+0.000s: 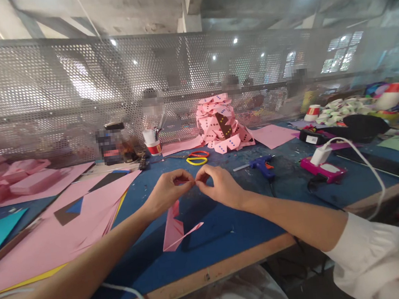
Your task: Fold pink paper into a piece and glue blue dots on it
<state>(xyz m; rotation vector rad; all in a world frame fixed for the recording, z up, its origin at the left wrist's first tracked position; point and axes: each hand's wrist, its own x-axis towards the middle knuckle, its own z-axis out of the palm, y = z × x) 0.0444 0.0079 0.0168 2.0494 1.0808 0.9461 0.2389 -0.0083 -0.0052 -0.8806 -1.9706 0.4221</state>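
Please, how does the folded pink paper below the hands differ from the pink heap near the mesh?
The folded pink paper shows no dots; the pink heap is dotted. The paper is small and thin, while the heap is bulky, with many pieces. The paper is nearer the table's front edge than the heap. Both are pink.

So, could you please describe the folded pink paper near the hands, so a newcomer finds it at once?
Start at the blue tabletop, then find the left hand over it. Just below that hand in view, the folded pink paper bends like a V. Unlike the flat pink sheets farther left, it is small and creased.
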